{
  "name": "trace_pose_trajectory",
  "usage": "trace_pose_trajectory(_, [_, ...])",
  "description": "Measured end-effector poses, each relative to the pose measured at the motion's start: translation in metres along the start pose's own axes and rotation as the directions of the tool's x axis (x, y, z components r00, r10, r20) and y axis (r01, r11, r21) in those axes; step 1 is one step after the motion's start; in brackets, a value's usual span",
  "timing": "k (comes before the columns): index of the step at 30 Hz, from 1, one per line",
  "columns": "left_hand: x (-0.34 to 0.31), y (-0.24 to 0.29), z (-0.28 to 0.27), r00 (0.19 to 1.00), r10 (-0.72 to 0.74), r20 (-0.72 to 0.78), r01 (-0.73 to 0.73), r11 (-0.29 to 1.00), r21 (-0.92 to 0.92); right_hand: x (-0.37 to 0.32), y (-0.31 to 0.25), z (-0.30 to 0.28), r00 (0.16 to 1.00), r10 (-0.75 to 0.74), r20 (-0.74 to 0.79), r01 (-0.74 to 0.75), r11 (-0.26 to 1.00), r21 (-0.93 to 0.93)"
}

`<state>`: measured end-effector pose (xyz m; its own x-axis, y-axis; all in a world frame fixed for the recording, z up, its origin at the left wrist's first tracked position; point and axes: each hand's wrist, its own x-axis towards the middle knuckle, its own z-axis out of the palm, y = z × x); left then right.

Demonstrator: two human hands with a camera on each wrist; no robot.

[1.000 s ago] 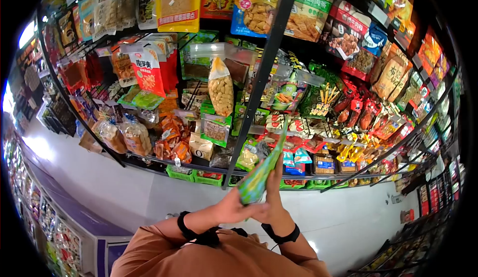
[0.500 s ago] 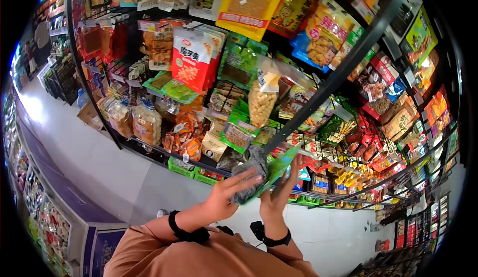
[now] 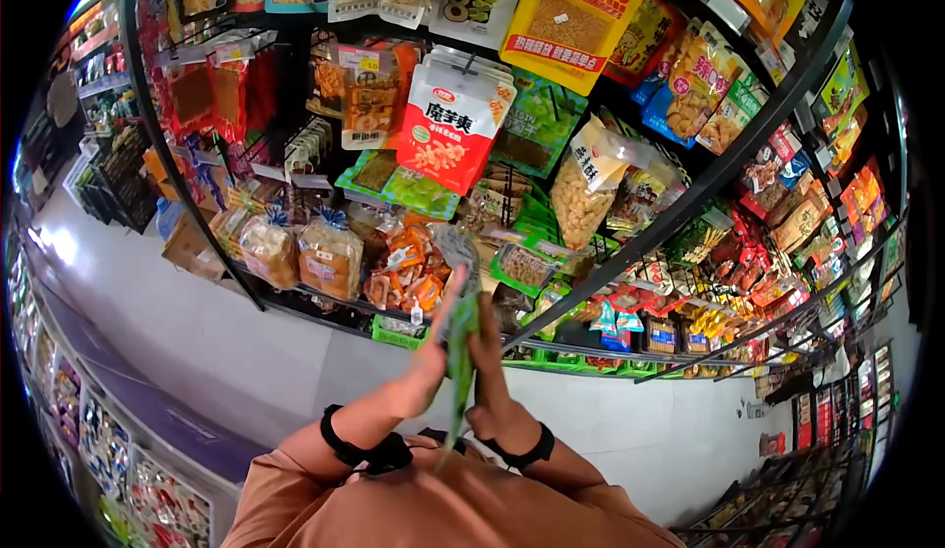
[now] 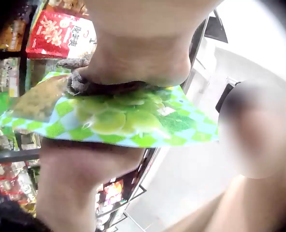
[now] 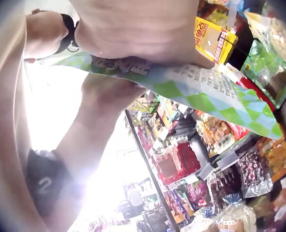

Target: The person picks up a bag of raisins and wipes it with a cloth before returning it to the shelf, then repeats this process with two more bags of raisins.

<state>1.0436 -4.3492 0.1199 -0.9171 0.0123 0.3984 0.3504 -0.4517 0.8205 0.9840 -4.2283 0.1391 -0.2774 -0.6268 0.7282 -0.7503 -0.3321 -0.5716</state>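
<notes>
A flat snack bag (image 3: 459, 356) with green-and-blue checks stands on edge between my two hands in the head view. My left hand (image 3: 418, 376) lies along one face with straight fingers. Under them a fuzzy grey cloth (image 3: 456, 249) sticks out past the fingertips; its bunched end (image 4: 78, 83) shows beside the hand in the left wrist view. Straight fingers of my right hand (image 3: 489, 376) press the other face. Pictured green fruit faces the left hand on the bag (image 4: 126, 118); the printed text side of the bag (image 5: 206, 94) faces the right hand.
Black racks full of hanging snack packets stand ahead, with a red-and-white packet (image 3: 455, 125) and a yellow packet (image 3: 576, 21) near the front. A slanted black post (image 3: 679, 189) crosses them. Bagged bread (image 3: 330, 253) sits on the lower shelf. Behind on the left runs a purple-edged counter (image 3: 138, 390).
The bag has turned from a slant to nearly upright and moved left in the head view. The grey cloth came into sight with the left hand. The view has shifted toward the left racks.
</notes>
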Motion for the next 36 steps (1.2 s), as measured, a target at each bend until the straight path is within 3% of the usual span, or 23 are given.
trace_pose_trajectory(2, [-0.007,0.01,-0.012,0.998,-0.051,-0.021,0.049,0.995,-0.092,-0.002,0.003,0.02,0.999,0.019,-0.029,-0.016,0.994,0.112])
trace_pose_trajectory(3, [-0.007,0.017,-0.013,1.0,0.013,-0.018,-0.01,0.982,0.191,-0.001,0.007,0.027,0.997,0.025,-0.068,-0.014,0.988,0.156])
trace_pose_trajectory(4, [-0.007,0.024,-0.013,0.997,0.077,0.005,-0.07,0.885,0.459,0.0,0.008,0.033,0.994,0.031,-0.107,-0.009,0.98,0.201])
trace_pose_trajectory(5, [-0.004,0.031,-0.002,0.972,0.232,-0.036,-0.195,0.884,0.424,0.001,0.007,0.037,0.993,0.035,-0.116,-0.011,0.981,0.196])
trace_pose_trajectory(6, [-0.006,0.032,-0.004,0.974,0.223,-0.029,-0.191,0.887,0.42,-0.001,0.005,0.04,0.984,0.084,-0.159,-0.053,0.98,0.191])
trace_pose_trajectory(8, [-0.01,0.034,-0.005,0.96,0.224,0.165,-0.278,0.808,0.52,-0.005,0.0,0.042,0.953,0.179,-0.244,-0.136,0.973,0.186])
trace_pose_trajectory(10, [-0.013,0.033,0.002,0.955,0.211,0.206,-0.289,0.813,0.506,-0.004,-0.003,0.032,0.929,0.205,-0.308,-0.18,0.978,0.105])
trace_pose_trajectory(11, [-0.015,0.031,0.005,0.939,0.163,0.302,-0.306,0.799,0.518,-0.002,-0.005,0.023,0.917,0.205,-0.344,-0.197,0.979,0.059])
trace_pose_trajectory(15, [-0.013,0.015,0.013,0.865,0.079,0.496,-0.354,0.796,0.491,0.007,0.003,-0.005,0.874,0.054,-0.484,-0.184,0.957,-0.224])
trace_pose_trajectory(17, [-0.003,0.01,0.014,0.843,0.078,0.532,-0.371,0.801,0.47,0.008,0.015,-0.018,0.87,-0.076,-0.487,-0.153,0.898,-0.412])
trace_pose_trajectory(19, [0.005,0.005,0.018,0.875,0.055,0.481,-0.247,0.905,0.346,0.005,0.021,-0.04,0.927,-0.14,-0.347,-0.09,0.816,-0.572])
trace_pose_trajectory(20, [0.013,0.004,0.023,0.873,0.048,0.485,-0.241,0.908,0.344,-0.01,0.022,-0.042,0.926,-0.136,-0.353,-0.099,0.814,-0.572])
trace_pose_trajectory(22, [0.034,0.003,0.034,0.925,0.041,0.378,-0.137,0.963,0.231,-0.047,0.022,-0.039,0.953,0.105,-0.284,-0.209,0.907,-0.365])
trace_pose_trajectory(24, [0.054,-0.005,0.048,0.92,0.088,0.382,-0.191,0.951,0.242,-0.04,0.01,-0.05,0.96,0.1,-0.263,-0.184,0.93,-0.318])
trace_pose_trajectory(26, [0.073,-0.011,0.066,0.906,0.094,0.413,-0.237,0.92,0.311,-0.062,0.008,-0.064,0.933,0.262,-0.248,-0.315,0.927,-0.204])
trace_pose_trajectory(27, [0.077,-0.02,0.077,0.909,0.066,0.413,-0.226,0.908,0.354,-0.066,0.012,-0.08,0.931,0.258,-0.259,-0.312,0.929,-0.197])
trace_pose_trajectory(29, [0.086,-0.043,0.091,0.887,0.05,0.459,-0.257,0.88,0.399,-0.065,0.019,-0.115,0.959,0.066,-0.274,-0.1,0.989,-0.111])
trace_pose_trajectory(30, [0.094,-0.052,0.099,0.864,0.047,0.501,-0.298,0.85,0.435,-0.067,0.019,-0.129,0.953,0.066,-0.294,-0.09,0.994,-0.068])
trace_pose_trajectory(32, [0.107,-0.068,0.12,0.824,0.037,0.565,-0.356,0.81,0.465,-0.079,0.019,-0.155,0.932,0.119,-0.342,-0.13,0.991,-0.008])
trace_pose_trajectory(36, [0.124,-0.1,0.166,0.738,-0.109,0.666,-0.321,0.811,0.488,-0.121,0.017,-0.203,0.874,0.223,-0.433,-0.22,0.974,0.058])
